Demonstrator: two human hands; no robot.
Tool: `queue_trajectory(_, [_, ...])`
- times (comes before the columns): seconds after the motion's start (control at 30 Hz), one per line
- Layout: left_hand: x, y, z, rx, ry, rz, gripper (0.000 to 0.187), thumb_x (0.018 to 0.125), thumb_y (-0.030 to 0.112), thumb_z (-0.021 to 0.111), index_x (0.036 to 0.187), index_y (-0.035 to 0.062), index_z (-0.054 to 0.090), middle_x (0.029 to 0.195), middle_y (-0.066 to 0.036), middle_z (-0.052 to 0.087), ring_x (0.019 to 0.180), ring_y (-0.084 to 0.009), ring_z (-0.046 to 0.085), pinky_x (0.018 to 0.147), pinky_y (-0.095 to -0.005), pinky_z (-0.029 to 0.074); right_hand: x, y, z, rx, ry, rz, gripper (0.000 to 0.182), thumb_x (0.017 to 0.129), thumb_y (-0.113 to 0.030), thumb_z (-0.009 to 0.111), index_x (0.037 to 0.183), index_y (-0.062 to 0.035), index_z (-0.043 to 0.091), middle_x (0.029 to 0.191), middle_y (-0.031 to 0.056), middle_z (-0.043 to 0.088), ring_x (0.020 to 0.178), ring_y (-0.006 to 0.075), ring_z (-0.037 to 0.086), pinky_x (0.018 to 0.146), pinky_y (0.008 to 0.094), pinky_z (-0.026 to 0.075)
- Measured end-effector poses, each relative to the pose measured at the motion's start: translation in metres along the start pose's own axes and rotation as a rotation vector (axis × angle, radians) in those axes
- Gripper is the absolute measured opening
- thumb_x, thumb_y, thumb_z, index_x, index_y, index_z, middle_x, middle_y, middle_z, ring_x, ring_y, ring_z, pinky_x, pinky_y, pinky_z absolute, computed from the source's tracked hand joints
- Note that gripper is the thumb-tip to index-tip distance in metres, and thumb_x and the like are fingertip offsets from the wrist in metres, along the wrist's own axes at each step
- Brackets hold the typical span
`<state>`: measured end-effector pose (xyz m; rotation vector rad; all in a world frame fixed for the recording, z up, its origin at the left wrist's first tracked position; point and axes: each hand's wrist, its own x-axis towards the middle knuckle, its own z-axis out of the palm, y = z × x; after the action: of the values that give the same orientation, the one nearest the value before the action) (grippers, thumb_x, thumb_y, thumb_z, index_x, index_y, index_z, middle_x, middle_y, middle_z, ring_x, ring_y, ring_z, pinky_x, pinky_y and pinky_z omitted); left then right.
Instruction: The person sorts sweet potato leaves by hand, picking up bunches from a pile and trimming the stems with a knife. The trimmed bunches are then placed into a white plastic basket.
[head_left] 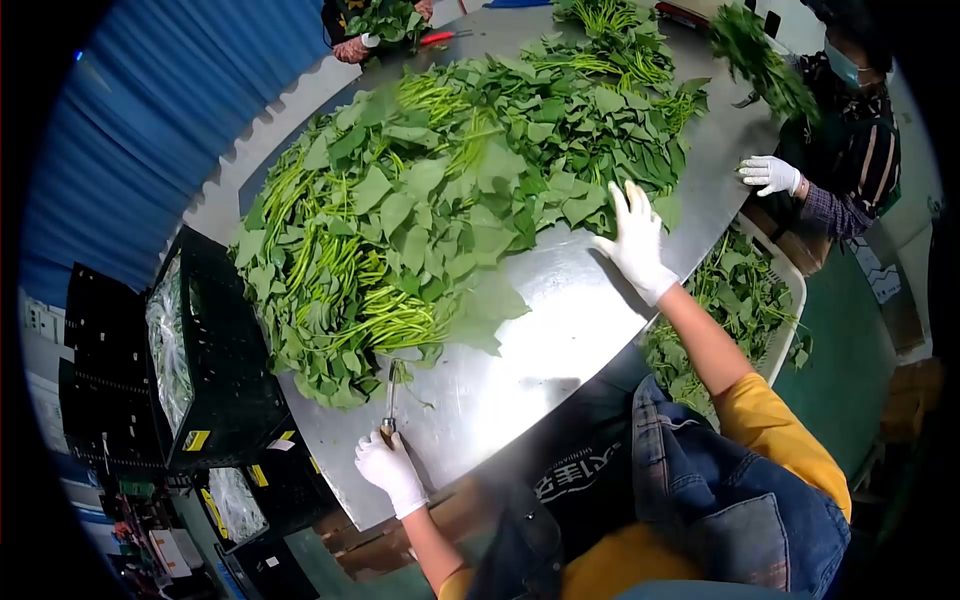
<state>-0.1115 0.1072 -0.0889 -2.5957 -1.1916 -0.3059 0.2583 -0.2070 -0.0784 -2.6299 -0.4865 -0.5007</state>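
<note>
My left hand (390, 474), in a white glove, is closed around the wooden handle of a slim metal tool (391, 396) at the near left of the table. The tool's far end meets the edge of the leaf pile, and its exact kind is hard to make out. My right hand (637, 243), also gloved in white, is open with fingers spread, its fingertips at the right edge of the pile. A large heap of leafy green vegetables (400, 215) with long stems, some in bunches, spreads over the steel table (545, 345).
A white basket (793, 300) of loose greens stands right of the table. Black crates (215, 370) are stacked at the left. Across on the right, a masked co-worker (850, 140) with a gloved hand lifts greens (755, 60). Another person's hands hold leaves at the far end, near red-handled scissors (438, 38).
</note>
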Motion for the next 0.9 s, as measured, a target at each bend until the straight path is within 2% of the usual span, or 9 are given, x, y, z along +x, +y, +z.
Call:
queue_trajectory(0.13, [-0.004, 0.008, -0.012, -0.1, 0.016, -0.042, 0.036, 0.071, 0.02, 0.075, 0.101, 0.004, 0.062, 0.096, -0.012, 0.059, 0.09, -0.0291, 0.056, 0.076, -0.0407, 0.044, 0.044, -0.013, 0.031, -0.157, -0.129, 0.266, 0.128, 0.053, -0.055, 0.083, 0.15, -0.0124, 0.011, 0.154, 0.0201, 0.012, 0.141, 0.0381, 0.015, 0.102, 0.064, 0.028])
queue_trajectory(0.27, [-0.009, 0.014, -0.016, -0.206, 0.124, -0.03, 0.044, 0.072, 0.016, 0.074, 0.111, 0.0018, 0.059, 0.119, -0.018, 0.055, 0.107, -0.0334, 0.053, 0.088, -0.043, 0.043, 0.057, 0.006, 0.031, -0.214, -0.084, 0.499, 0.135, 0.05, -0.055, 0.086, 0.15, -0.0127, 0.006, 0.154, 0.0221, 0.01, 0.14, 0.0387, 0.02, 0.096, 0.0557, 0.04])
queue_trajectory(0.37, [-0.019, 0.017, -0.019, -0.286, 0.142, -0.07, 0.046, 0.072, 0.012, 0.072, 0.115, 0.0024, 0.058, 0.132, -0.019, 0.049, 0.116, -0.0354, 0.049, 0.096, -0.044, 0.039, 0.061, 0.022, 0.035, -0.142, -0.011, 0.535, 0.133, 0.052, -0.045, 0.088, 0.15, -0.0116, 0.005, 0.146, 0.0239, 0.025, 0.129, 0.0397, 0.036, 0.093, 0.0473, 0.045])
queue_trajectory(0.43, [-0.025, 0.019, -0.019, -0.287, 0.233, -0.036, 0.049, 0.072, 0.011, 0.071, 0.119, 0.0038, 0.056, 0.134, -0.019, 0.047, 0.117, -0.0366, 0.048, 0.096, -0.044, 0.039, 0.076, 0.054, 0.066, -0.071, 0.034, 0.497, 0.128, 0.056, -0.038, 0.088, 0.149, -0.0111, 0.005, 0.131, 0.0233, 0.041, 0.116, 0.0389, 0.046, 0.089, 0.0451, 0.047])
queue_trajectory(0.5, [-0.028, 0.023, -0.025, -0.308, 0.227, -0.024, 0.052, 0.072, 0.009, 0.071, 0.121, 0.0051, 0.055, 0.136, -0.02, 0.045, 0.118, -0.0375, 0.047, 0.097, -0.0439, 0.039, 0.084, 0.067, 0.059, -0.169, 0.017, 0.426, 0.093, 0.067, -0.018, 0.075, 0.145, -0.0067, 0.024, 0.109, 0.022, 0.056, 0.094, 0.0363, 0.06, 0.077, 0.0435, 0.051])
queue_trajectory(0.6, [-0.03, 0.031, -0.027, -0.415, 0.315, 0.024, 0.048, 0.072, 0.008, 0.068, 0.118, 0.0024, 0.055, 0.129, -0.022, 0.049, 0.115, -0.0386, 0.05, 0.094, -0.0468, 0.04, 0.09, 0.085, 0.045, -0.224, -0.065, 0.232, 0.082, 0.068, -0.017, 0.071, 0.141, -0.0052, 0.036, 0.101, 0.019, 0.061, 0.084, 0.0322, 0.065, 0.073, 0.0407, 0.052])
queue_trajectory(0.7, [-0.034, 0.048, -0.036, -0.517, 0.293, 0.092, 0.046, 0.07, 0.002, 0.067, 0.115, 0.0009, 0.056, 0.129, -0.026, 0.049, 0.117, -0.0413, 0.048, 0.096, -0.0459, 0.039, 0.089, 0.043, 0.004, -0.499, -0.41, 0.246, 0.103, 0.06, -0.036, 0.082, 0.145, -0.0077, 0.03, 0.121, 0.0164, 0.056, 0.109, 0.032, 0.057, 0.086, 0.0474, 0.047])
queue_trajectory(0.77, [-0.038, 0.06, -0.033, -0.541, 0.295, 0.113, 0.046, 0.071, 0.003, 0.065, 0.115, 0.0011, 0.056, 0.129, -0.027, 0.048, 0.115, -0.0431, 0.048, 0.096, -0.0475, 0.039, 0.079, 0.004, -0.017, -0.434, -0.192, -0.026, 0.107, 0.056, -0.04, 0.084, 0.144, -0.0093, 0.031, 0.138, 0.0171, 0.041, 0.131, 0.0312, 0.036, 0.102, 0.0479, 0.033])
queue_trajectory(0.9, [-0.051, 0.089, -0.018, -0.58, 0.324, 0.17, 0.048, 0.077, 0.013, 0.065, 0.121, 0.0013, 0.053, 0.127, -0.026, 0.049, 0.116, -0.043, 0.048, 0.097, -0.0486, 0.039, 0.082, -0.078, -0.021, -0.119, -0.1, -0.445, 0.107, 0.057, -0.035, 0.084, 0.145, -0.0097, 0.028, 0.143, 0.0172, 0.035, 0.134, 0.0336, 0.032, 0.105, 0.0499, 0.029])
